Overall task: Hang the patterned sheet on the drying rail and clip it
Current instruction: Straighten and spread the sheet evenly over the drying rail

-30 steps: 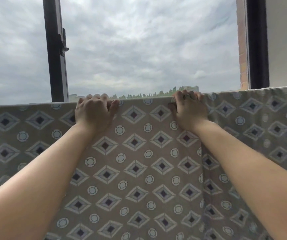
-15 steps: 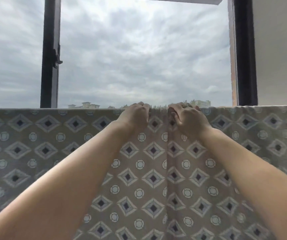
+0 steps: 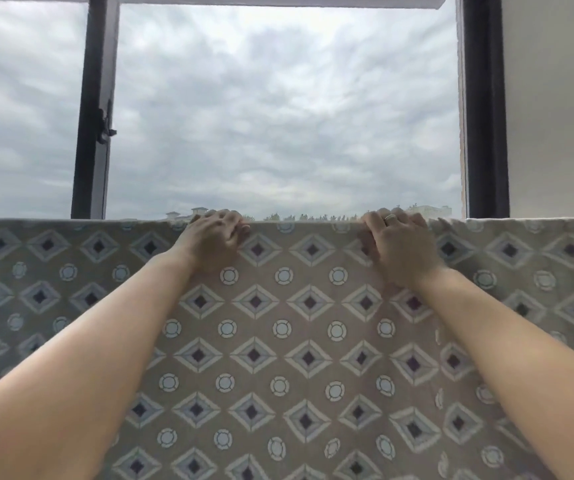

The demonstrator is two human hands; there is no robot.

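As it hangs across the whole width of the view, the patterned sheet (image 3: 278, 341) shows a grey-brown ground with rows of diamonds and small circles. Its top edge is folded straight over a support that the fabric hides. The left hand (image 3: 214, 239) and the right hand (image 3: 396, 244) sit well apart on that edge. Each grip is closed, fingers curled over the fold and holding the fabric. A ring (image 3: 389, 217) sits on one right finger. Bare forearms reach up from the bottom corners. Beyond the sheet are a dark window frame (image 3: 93, 109), cloudy sky (image 3: 278, 116) and distant rooftops (image 3: 188, 213). A pale wall (image 3: 555, 98) fills the far right.
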